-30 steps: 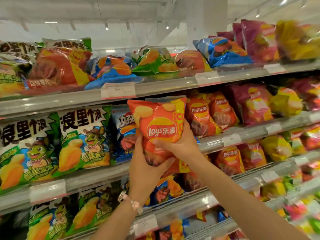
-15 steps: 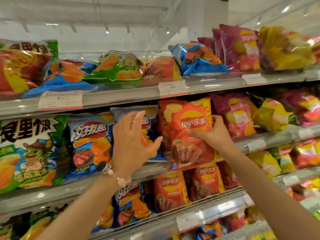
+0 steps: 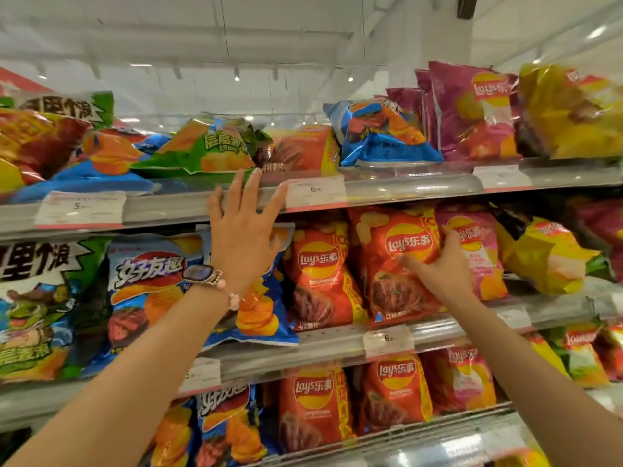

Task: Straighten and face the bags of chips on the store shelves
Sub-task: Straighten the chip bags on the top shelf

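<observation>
Head view: the right hand (image 3: 441, 264) grips an orange Lay's bag (image 3: 397, 264) standing upright on the middle shelf (image 3: 337, 342), fingers curled around its right edge (thumb on the front). The left hand (image 3: 241, 237) is released, fingers spread in front of a blue chip bag (image 3: 263, 315), fingertips at the upper shelf (image 3: 404, 188) edge.

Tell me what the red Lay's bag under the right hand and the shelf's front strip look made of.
Red Lay's bag: thin glossy plastic film, probably; it shows crinkles and glare where the right hand grips it. Shelf front strip: clear shiny plastic, seemingly, with light streaks and paper price tags behind it.
</observation>
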`<action>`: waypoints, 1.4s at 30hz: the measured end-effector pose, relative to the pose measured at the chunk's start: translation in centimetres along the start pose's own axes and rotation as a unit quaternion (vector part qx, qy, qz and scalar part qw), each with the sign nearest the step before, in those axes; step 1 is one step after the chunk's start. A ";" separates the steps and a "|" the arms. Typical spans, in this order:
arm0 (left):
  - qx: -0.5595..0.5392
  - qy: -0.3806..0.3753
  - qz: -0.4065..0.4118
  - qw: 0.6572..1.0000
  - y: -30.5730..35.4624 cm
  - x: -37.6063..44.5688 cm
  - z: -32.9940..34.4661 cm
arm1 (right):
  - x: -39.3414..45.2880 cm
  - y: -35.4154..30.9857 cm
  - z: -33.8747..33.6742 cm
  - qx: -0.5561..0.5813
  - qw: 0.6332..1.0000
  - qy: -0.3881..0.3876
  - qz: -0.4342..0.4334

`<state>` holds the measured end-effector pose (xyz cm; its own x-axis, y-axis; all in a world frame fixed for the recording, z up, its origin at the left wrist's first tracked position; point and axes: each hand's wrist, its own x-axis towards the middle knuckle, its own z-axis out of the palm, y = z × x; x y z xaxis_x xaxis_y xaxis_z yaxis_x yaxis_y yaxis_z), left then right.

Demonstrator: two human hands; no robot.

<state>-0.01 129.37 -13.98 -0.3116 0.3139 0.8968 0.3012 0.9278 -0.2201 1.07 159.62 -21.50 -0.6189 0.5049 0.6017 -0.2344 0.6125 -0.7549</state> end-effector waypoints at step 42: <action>-0.033 -0.045 0.010 0.998 -1.3 2.1 -3.1 | 4.7 -16.1 -1.4 -0.099 0.936 0.094 -0.326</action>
<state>1.71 128.22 -10.59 -0.3832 0.3526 0.8537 0.3664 0.9065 -0.2100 3.04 153.00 -6.18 -0.2453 0.0728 0.9667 -0.3612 0.9185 -0.1608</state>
